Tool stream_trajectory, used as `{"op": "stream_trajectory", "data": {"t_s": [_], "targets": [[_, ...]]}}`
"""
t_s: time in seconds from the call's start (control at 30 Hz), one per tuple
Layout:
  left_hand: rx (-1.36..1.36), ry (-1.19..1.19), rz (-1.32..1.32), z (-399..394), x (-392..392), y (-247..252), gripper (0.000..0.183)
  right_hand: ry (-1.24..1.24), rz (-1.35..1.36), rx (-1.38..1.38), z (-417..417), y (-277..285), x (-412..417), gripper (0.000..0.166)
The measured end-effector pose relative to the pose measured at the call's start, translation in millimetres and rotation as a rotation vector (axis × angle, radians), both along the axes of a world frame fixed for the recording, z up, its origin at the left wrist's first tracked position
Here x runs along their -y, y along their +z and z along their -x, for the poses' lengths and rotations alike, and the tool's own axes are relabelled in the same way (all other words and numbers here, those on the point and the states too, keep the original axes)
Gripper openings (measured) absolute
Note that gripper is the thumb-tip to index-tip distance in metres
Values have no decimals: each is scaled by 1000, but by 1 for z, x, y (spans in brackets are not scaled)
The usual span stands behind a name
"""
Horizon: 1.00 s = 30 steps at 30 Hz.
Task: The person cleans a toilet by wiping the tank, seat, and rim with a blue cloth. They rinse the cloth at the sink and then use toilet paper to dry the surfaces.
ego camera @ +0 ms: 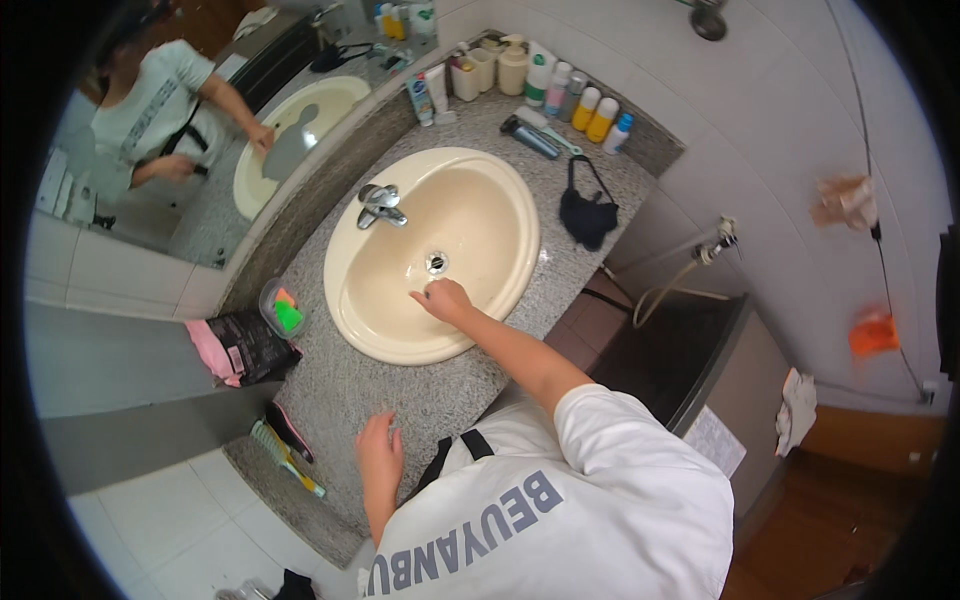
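Note:
My right hand [445, 301] hangs over the near side of a cream oval washbasin [480, 217], just short of the metal drain [436, 262]. Its fingers are curled and the thumb points left; a small dark spot shows by them, and I cannot tell whether it is something held. On the basin's far left rim stands a chrome faucet [381, 205]. Low over the granite counter [330, 397], close to my body, my left hand [381, 450] has its fingers loosely bent and holds nothing. A pink-and-black hairbrush or comb [289, 431] lies to its left.
Toiletry bottles [596, 116], a soap dispenser [513, 66] and tubes [420, 100] line the back. A black face mask [589, 214] lies right of the basin. At left are a plastic tub [283, 307], a black-and-pink pouch [244, 349] and a toothbrush-like item [289, 457]. A mirror [225, 112] covers the left wall.

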<state>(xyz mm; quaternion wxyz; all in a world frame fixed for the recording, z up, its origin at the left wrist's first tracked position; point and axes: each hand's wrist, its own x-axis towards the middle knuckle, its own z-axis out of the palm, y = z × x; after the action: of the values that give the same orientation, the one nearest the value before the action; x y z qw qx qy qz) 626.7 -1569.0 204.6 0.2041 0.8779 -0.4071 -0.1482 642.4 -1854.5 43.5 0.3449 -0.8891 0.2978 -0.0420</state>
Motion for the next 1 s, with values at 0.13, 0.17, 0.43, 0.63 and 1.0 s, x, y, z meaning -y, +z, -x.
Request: {"op": "stream_trajectory", "data": {"t_s": [0.13, 0.17, 0.43, 0.63, 1.0], "targets": [[-9, 19, -8, -4, -25, 0, 28, -93, 21, 196, -30, 39, 2, 43], [10, 12, -4, -3, -26, 4, 28, -112, 14, 271, -35, 43, 1, 43], [70, -77, 5, -13, -21, 19, 26, -184, -124, -141, -14, -48, 5, 21], [46, -249, -30, -18, 0, -3, 25, -464, -91, 203, 20, -4, -2, 23], [-670, -371, 118, 63, 109, -12, 34, -599, -1235, 901, 187, 95, -10, 31]]}}
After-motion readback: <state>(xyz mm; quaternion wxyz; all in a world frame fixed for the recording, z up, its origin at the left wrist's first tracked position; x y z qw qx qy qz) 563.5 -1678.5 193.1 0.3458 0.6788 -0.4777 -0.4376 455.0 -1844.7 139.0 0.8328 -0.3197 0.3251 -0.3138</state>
